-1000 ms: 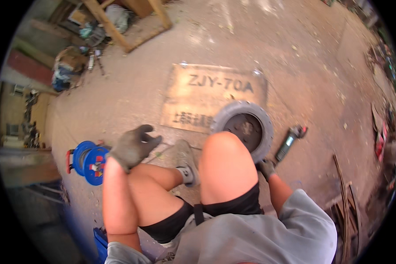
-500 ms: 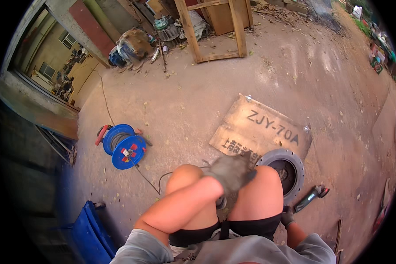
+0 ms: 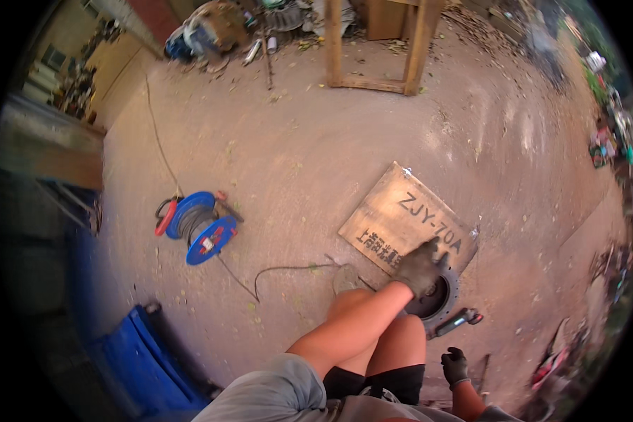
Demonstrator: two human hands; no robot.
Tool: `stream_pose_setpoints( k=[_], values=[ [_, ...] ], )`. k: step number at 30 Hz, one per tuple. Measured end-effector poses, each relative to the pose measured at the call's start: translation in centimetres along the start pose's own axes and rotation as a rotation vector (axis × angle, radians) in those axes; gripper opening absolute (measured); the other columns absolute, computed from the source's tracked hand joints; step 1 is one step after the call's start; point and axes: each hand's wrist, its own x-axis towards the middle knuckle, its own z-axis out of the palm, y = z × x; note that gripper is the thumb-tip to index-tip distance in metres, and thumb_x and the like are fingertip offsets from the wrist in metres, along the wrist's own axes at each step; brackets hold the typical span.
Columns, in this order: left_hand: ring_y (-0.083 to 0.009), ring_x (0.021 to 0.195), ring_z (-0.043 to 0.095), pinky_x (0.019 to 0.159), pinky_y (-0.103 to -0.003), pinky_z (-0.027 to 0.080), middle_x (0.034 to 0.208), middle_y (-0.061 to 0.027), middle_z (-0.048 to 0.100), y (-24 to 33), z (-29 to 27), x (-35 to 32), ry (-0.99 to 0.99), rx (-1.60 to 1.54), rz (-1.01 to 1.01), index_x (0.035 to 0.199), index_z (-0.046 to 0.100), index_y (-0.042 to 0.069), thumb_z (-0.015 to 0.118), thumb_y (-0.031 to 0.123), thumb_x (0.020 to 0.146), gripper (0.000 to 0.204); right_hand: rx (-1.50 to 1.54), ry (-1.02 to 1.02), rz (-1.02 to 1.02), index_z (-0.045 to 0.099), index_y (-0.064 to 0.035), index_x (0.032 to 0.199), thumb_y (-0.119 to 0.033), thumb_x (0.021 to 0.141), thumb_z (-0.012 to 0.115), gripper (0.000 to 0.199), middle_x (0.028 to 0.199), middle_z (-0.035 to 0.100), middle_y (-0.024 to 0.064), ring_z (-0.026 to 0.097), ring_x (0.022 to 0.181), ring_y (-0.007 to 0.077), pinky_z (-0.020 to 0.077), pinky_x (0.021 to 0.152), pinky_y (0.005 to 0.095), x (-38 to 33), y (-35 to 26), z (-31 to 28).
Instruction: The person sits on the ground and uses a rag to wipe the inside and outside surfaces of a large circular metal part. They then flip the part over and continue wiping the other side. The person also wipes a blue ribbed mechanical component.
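My left hand (image 3: 420, 267), in a dark grey work glove, reaches across my bare knees and rests with spread fingers on the upper rim of a round metal ring (image 3: 439, 301) lying on the dirt ground. The ring overlaps the corner of a flat wooden board (image 3: 394, 221) with dark lettering. A hand tool with a red and black end (image 3: 458, 321) lies just right of the ring. My right hand (image 3: 455, 366), also gloved, hangs low beside my right thigh, below the tool and apart from it, holding nothing.
A blue cable reel (image 3: 200, 226) sits to the left, its thin cord (image 3: 288, 269) trailing toward my feet. A blue crate (image 3: 141, 359) stands at lower left. A wooden frame (image 3: 373, 49) and machine clutter lie far ahead; scrap lines the right edge.
My left hand went from my left knee across my legs to the ring's rim. My right hand has come away from the tool and dropped lower. The view swung left.
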Motion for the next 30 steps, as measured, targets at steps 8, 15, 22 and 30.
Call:
stream_pose_setpoints(
  k=[8,15,22,30],
  values=[
    [-0.0405,0.123,0.070,0.105,-0.045,0.056,0.132,-0.0235,0.073,-16.4,-16.8,-17.2,0.205,0.025,-0.786,0.139,0.066,0.002,0.073,0.039,0.099,0.055,0.041,-0.055,-0.124,0.070,-0.0049,0.124,-0.011,0.098,0.072,0.026,0.092,0.073,0.0075,0.067,0.069,0.0153,0.0539,0.060,0.0297,-13.5,-27.1,-12.9],
    [-0.0420,0.138,0.062,0.117,-0.049,0.049,0.148,-0.0251,0.065,-17.8,-40.3,-57.7,-0.205,0.190,-1.461,0.137,0.071,0.002,0.063,0.054,0.100,0.064,-0.141,-0.315,0.225,0.069,-0.0096,0.107,-0.017,0.100,0.068,0.010,0.080,0.070,0.0126,0.066,0.059,0.0249,0.0524,0.051,0.0381,-17.6,-38.1,-20.3],
    [-0.0273,0.119,0.069,0.094,-0.047,0.058,0.131,-0.0073,0.073,-9.4,-50.3,-65.5,-0.598,0.090,-1.580,0.129,0.075,0.015,0.073,0.035,0.096,0.039,-0.444,-0.673,-0.012,0.062,-0.0148,0.088,-0.019,0.102,0.058,0.015,0.076,0.064,0.0102,0.059,0.057,0.0251,0.0469,0.052,0.0412,-7.2,-41.7,-17.6],
    [-0.0408,0.117,0.073,0.104,-0.050,0.055,0.119,-0.0233,0.078,-10.0,-60.8,-41.2,0.196,0.061,-1.154,0.109,0.084,0.007,0.063,0.055,0.098,0.054,-0.405,-0.413,0.291,0.067,-0.0135,0.094,-0.025,0.101,0.062,0.014,0.085,0.071,0.0130,0.067,0.068,0.0318,0.0538,0.063,0.0477,-5.8,-54.1,-1.4]
  ],
)
